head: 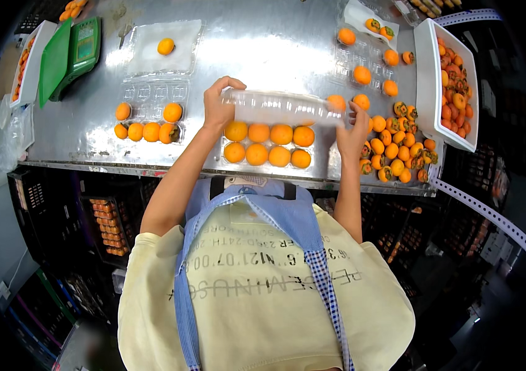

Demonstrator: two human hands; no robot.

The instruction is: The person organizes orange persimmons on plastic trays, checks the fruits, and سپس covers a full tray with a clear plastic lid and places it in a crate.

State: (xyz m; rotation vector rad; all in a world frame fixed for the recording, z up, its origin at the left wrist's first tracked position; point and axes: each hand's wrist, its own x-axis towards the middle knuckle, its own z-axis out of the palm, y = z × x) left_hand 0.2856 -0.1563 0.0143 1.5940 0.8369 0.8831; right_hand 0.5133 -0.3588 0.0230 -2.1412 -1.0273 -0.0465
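Between my two hands is a clear plastic clamshell lid (286,105), raised on edge and slightly blurred. My left hand (219,104) grips its left end, and my right hand (353,132) is at its right end, fingers bent around the corner. Below the lid, near the table's front edge, lies a clear compartment tray (267,166) with rows of orange persimmons (257,154). The lid partly hides the tray's far rows. Right of my right hand lies a heap of loose persimmons (397,152), some with green calyxes showing.
Another open clamshell (151,95) with several persimmons lies left, a partly filled one (348,62) at back right. A white foam box (423,83) of persimmons stands right. A green scale (79,44) and another foam box (42,60) stand left on the metal table (263,55).
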